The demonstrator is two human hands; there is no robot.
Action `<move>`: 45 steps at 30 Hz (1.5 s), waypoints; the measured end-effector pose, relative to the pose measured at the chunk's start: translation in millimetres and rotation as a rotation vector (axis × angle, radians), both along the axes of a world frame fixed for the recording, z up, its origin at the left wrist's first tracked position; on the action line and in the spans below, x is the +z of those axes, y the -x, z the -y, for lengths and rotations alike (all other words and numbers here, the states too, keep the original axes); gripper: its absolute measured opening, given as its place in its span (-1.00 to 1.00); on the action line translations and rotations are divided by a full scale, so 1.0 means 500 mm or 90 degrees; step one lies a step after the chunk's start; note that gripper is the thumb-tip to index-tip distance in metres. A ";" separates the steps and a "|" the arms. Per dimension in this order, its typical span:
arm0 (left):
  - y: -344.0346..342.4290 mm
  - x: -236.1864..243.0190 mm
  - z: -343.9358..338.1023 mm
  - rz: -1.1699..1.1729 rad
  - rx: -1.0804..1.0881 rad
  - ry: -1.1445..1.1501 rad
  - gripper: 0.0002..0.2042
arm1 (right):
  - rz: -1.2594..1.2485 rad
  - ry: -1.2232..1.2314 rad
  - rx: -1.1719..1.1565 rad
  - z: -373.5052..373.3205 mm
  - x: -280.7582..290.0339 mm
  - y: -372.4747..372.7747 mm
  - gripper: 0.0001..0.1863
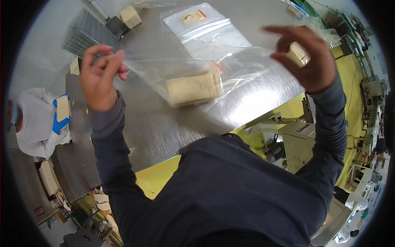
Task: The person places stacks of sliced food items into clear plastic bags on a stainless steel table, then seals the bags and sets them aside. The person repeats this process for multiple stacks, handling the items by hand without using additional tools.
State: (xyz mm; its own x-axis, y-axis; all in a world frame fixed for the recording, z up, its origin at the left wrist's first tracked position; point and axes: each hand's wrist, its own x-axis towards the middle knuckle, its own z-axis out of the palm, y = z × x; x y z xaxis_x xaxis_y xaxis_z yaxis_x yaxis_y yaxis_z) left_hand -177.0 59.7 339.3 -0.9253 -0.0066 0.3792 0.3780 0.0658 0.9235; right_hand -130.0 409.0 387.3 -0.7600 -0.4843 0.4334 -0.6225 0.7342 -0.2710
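Observation:
A clear plastic bag (pixel 144 71) hangs over the steel table, with a stack of pale beige rectangular slices (pixel 194 88) inside its lower part. My left hand (pixel 101 76) pinches the bag's upper left corner between thumb and fingers. On the other side, my right hand (pixel 306 55) is raised near the bag's right edge. Its index finger is stretched out, its thumb stands apart, and nothing shows between them. Flat clear bags (pixel 214 31), one bearing an orange and white label, lie on the table beyond the stack.
Grey wire racks (pixel 84 33) and another beige stack (pixel 130 17) stand at the far left. A packed stack (pixel 298 54) is partly behind my right hand. At left, a person in white (pixel 39 123) holds a beige block in blue gloves. The table's edge (pixel 164 161) runs before me.

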 end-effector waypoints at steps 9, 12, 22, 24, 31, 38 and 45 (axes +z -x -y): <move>-0.026 -0.464 0.197 0.326 0.235 -0.113 -0.92 | 0.541 0.651 -0.165 0.042 -0.537 -0.054 -0.72; -0.020 -0.677 0.216 0.651 0.099 -0.054 -0.92 | 0.605 0.546 -0.281 0.169 -0.706 -0.033 -0.66; -0.228 -0.643 0.095 0.463 0.077 -0.046 -0.91 | 0.631 0.686 -0.206 0.184 -0.736 -0.087 -0.68; -0.279 -0.624 0.099 0.383 0.131 -0.041 -0.90 | 0.716 0.810 -0.224 0.185 -0.662 -0.103 -0.72; -0.259 -0.507 0.004 0.253 0.294 -0.028 -0.82 | 0.787 0.803 -0.221 0.147 -0.660 -0.101 -0.82; -0.231 -0.579 0.054 0.545 0.092 -0.036 -0.73 | 0.535 0.874 -0.187 0.149 -0.688 -0.149 -0.84; -0.247 -0.540 0.044 0.808 -0.058 -0.260 -0.65 | 0.688 1.036 -0.223 0.131 -0.685 -0.169 -0.86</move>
State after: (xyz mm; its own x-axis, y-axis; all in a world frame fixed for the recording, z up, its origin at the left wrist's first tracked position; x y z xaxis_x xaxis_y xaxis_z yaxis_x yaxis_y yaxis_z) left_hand -53.7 38.0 69.3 -0.6365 0.1674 -0.7529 -0.7632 -0.2777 0.5834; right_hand -45.7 343.4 45.0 -0.9203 0.0241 -0.3904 0.3223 -0.5186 -0.7919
